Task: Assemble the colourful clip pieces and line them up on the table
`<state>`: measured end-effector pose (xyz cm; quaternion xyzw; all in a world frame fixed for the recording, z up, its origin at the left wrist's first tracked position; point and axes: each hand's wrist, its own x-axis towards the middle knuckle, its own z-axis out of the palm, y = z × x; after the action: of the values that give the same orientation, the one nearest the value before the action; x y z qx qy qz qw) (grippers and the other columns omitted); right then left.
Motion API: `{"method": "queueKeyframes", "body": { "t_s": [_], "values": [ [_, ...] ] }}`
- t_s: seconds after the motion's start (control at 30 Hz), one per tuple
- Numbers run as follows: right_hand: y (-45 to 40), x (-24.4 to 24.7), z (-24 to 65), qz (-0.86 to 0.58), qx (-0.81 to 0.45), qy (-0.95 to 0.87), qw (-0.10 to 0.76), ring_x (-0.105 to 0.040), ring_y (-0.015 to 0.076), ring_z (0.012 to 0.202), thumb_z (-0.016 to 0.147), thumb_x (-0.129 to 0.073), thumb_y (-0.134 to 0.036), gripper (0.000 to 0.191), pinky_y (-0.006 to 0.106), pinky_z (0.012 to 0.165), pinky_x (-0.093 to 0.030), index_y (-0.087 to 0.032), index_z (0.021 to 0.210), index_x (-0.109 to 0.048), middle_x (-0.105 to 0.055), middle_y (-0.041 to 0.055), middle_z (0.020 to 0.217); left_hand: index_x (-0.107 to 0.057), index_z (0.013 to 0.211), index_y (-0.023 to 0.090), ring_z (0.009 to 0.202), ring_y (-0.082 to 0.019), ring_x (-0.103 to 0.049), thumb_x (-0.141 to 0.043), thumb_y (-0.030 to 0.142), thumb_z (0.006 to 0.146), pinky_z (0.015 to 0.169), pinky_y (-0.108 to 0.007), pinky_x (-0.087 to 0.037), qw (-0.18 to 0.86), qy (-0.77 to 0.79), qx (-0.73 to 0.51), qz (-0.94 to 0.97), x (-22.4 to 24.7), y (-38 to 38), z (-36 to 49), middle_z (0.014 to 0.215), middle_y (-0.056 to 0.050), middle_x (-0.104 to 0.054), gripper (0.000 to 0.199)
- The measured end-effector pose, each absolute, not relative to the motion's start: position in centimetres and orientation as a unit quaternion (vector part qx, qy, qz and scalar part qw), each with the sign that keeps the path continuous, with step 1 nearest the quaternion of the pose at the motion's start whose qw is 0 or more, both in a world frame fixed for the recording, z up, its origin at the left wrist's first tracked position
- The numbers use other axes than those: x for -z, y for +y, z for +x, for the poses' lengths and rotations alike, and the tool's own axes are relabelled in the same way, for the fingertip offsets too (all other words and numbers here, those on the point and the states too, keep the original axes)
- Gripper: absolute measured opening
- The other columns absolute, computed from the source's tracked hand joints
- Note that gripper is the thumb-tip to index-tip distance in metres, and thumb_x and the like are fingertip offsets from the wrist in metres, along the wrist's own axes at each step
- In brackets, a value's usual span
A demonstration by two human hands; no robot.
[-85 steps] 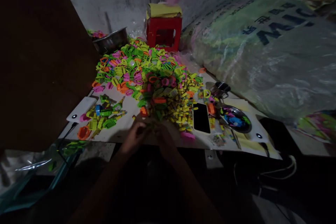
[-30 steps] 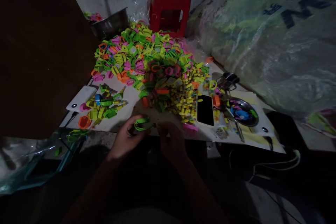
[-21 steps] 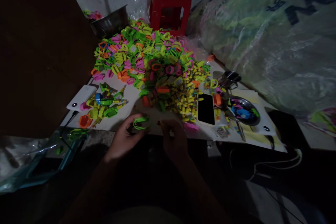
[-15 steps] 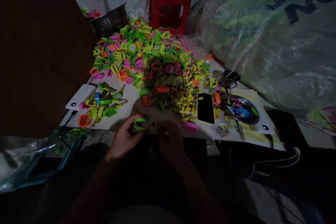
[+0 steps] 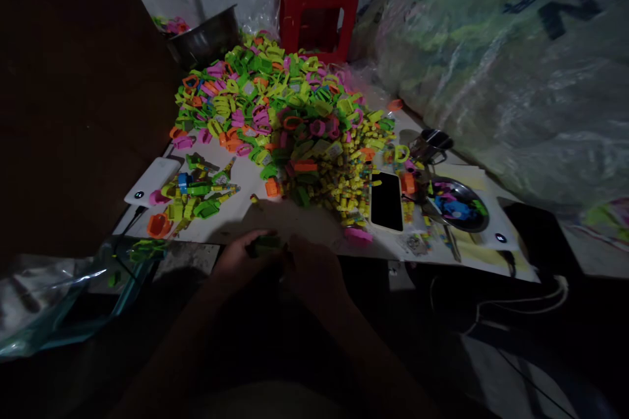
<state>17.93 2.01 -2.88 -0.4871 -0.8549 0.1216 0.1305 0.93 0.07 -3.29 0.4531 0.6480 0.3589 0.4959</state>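
My left hand (image 5: 240,263) is closed around a green plastic toy piece (image 5: 268,243), low over the front edge of the table. Close against its right side is my right hand (image 5: 314,270), fingers bent together; shadow hides what they pinch. Beyond both hands spreads a large heap of green, yellow, pink and orange plastic pieces (image 5: 265,88). Many small yellow cylinders (image 5: 339,183) lie on its near right side. One small yellow piece (image 5: 254,199) rests alone on the table ahead of my left hand. A group of joined pieces (image 5: 199,190) lies to the left.
A white power bank (image 5: 153,181) with a cable sits at the left edge. To the right are a phone (image 5: 386,201), a metal cup (image 5: 431,145) and a metal bowl (image 5: 459,204) of coloured pieces. A red stool (image 5: 319,16) and large plastic sack (image 5: 491,78) stand behind.
The green piece has turned and looks darker and flatter between my hands. My right hand has shifted slightly left and down. A small yellow piece now shows on the table ahead.
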Motion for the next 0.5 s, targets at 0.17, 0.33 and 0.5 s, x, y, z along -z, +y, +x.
{"method": "queueKeyframes", "body": {
  "t_s": [0.17, 0.33, 0.5],
  "values": [
    [1.6, 4.4, 17.4, -0.432, -0.17, -0.87, 0.166, -0.062, 0.018, 0.059, 0.089, -0.054, -0.026, 0.01, 0.027, 0.051, -0.028, -0.02, 0.092, -0.062, -0.067, 0.0037, 0.065, -0.068, 0.11, 0.018, 0.089, -0.025, -0.069, -0.075, 0.043, 0.067, 0.079, -0.034, -0.054, 0.519, 0.631, -0.308, 0.488, 3.7, -0.2, -0.3, 0.1, -0.008, -0.073, 0.051],
    [2.5, 5.3, 16.8, -0.456, -0.154, -0.834, 0.27, -0.063, 0.0243, 0.085, 0.086, -0.061, -0.045, 0.031, 0.034, 0.071, -0.046, -0.02, 0.103, -0.061, -0.068, 0.0083, 0.093, -0.066, 0.11, 0.022, 0.099, -0.025, -0.066, -0.071, 0.048, 0.072, 0.084, -0.033, -0.052, 0.419, 0.674, -0.314, 0.522, 1.7, 0.8, -2.8, 0.108, -0.007, -0.071, 0.046],
    [2.3, 6.7, 16.4, -0.424, -0.149, -0.805, 0.387, -0.055, 0.0265, 0.109, 0.09, -0.055, -0.034, 0.041, 0.045, 0.093, -0.046, -0.018, 0.128, -0.048, -0.061, 0.0135, 0.116, -0.056, 0.118, 0.019, 0.106, -0.027, -0.061, -0.063, 0.042, 0.079, 0.09, -0.037, -0.047, 0.096, 0.769, -0.329, 0.539, 0.5, 4.1, -8.4, 0.115, -0.011, -0.065, 0.045]
  ]
}}
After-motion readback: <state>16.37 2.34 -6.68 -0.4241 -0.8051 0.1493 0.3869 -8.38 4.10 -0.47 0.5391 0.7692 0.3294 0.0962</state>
